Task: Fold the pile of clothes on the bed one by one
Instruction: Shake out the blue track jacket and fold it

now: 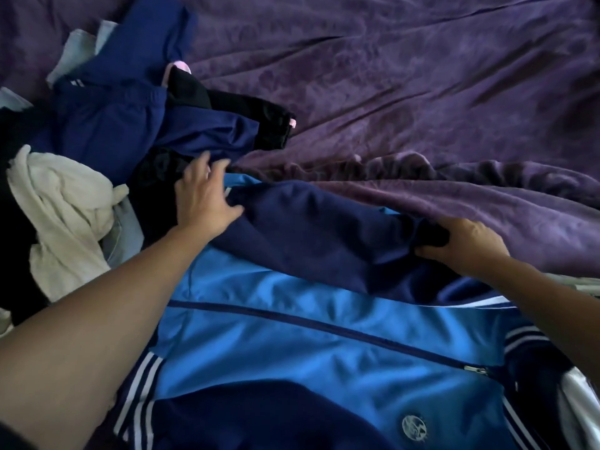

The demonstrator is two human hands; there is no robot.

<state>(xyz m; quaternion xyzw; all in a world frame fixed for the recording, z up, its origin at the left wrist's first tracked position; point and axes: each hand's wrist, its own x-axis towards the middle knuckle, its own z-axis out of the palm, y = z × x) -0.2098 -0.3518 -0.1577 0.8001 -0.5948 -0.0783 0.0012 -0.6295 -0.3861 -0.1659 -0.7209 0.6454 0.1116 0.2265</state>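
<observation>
A blue track jacket (308, 352) with a dark zip, white stripes and a round badge lies spread on the bed in front of me. Its navy sleeve (324, 235) is folded across the top of the jacket. My left hand (203, 196) rests flat with fingers apart on the shoulder end of that sleeve. My right hand (461, 245) pinches the dark cuff at the sleeve's other end. The pile of clothes (107, 131) sits at the left: navy garments, a black one with pink trim and a cream one (61, 216).
A crumpled purple blanket (406, 92) covers the bed behind and to the right of the jacket. A pale blue garment (81, 47) pokes out at the far left of the pile. Black fabric lies at the left edge.
</observation>
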